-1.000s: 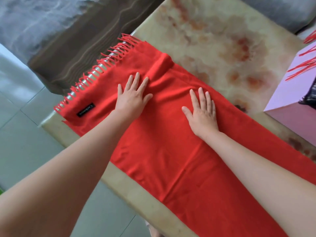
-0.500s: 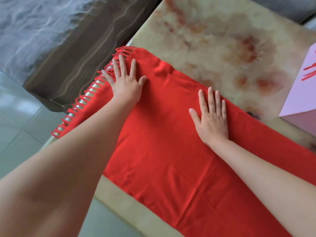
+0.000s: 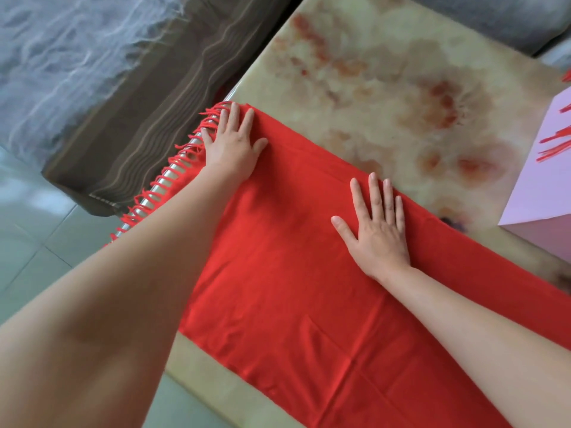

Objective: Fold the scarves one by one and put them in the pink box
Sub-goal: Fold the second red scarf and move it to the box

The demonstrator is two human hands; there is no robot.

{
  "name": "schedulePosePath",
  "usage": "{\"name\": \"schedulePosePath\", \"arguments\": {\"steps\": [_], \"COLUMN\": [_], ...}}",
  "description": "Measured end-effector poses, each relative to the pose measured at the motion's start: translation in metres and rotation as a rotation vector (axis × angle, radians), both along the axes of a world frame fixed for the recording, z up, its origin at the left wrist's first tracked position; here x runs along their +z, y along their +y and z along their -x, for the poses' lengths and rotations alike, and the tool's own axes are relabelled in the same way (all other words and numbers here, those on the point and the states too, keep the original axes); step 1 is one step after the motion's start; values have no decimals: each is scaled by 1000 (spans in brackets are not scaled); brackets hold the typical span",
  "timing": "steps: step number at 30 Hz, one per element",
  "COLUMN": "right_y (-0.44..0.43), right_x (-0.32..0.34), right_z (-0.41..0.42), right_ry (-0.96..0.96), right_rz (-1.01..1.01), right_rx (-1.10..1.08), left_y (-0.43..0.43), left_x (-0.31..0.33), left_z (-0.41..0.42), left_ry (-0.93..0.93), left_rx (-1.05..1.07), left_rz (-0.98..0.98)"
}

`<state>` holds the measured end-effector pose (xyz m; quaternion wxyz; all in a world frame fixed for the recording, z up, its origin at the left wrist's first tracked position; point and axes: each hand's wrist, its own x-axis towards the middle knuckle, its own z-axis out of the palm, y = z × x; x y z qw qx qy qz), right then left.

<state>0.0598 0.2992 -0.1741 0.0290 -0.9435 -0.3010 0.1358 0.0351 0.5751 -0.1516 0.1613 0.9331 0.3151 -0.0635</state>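
A red scarf (image 3: 293,273) lies spread flat across the marbled table (image 3: 386,88), running from the table's left edge toward the lower right. Its fringe (image 3: 160,186) hangs over that left edge. My left hand (image 3: 231,143) rests flat on the scarf's far left corner, fingers straight, right at the fringe. My right hand (image 3: 377,230) lies flat on the scarf near its far long edge, fingers spread. The pink box (image 3: 543,186) stands at the right edge of the view, with red fringe strands (image 3: 556,146) of another scarf lying on it.
A brown and grey sofa (image 3: 123,88) stands close beside the table's left edge. Pale floor tiles (image 3: 31,242) show at the lower left. Grey cushioning (image 3: 494,20) lies behind the table at the top right.
My left hand has slid outward along the scarf to its fringed corner, and the fold that stood there is smoothed flat. My right hand has stayed pressed on the scarf.
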Motion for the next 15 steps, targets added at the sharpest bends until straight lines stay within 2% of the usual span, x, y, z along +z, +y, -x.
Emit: {"name": "schedulePosePath", "arguments": {"steps": [3,5,7,8,11,13,15], "right_y": [1,2,2,2,2,2,2], "right_x": [1,2,3,4,6,8,9], "right_z": [-1,-1,-2,-3,-3,-4,-4], "right_ry": [25,39,54,64,72,89,103], "right_rz": [9,13,15,18,31,33,32], "right_rx": [-3,-3,-2,1,5,4,6], "left_y": [13,30,41,40,5,-35,-61], "left_x": [8,14,20,23,22,14,1], "left_z": [21,38,53,61,87,112,136], "left_ry": [-190,-145,-140,-191,-326,-225,-45], "left_rx": [204,311,321,256,-149,-340,-338], "left_rz": [24,21,-10,-45,-129,-43,23]}}
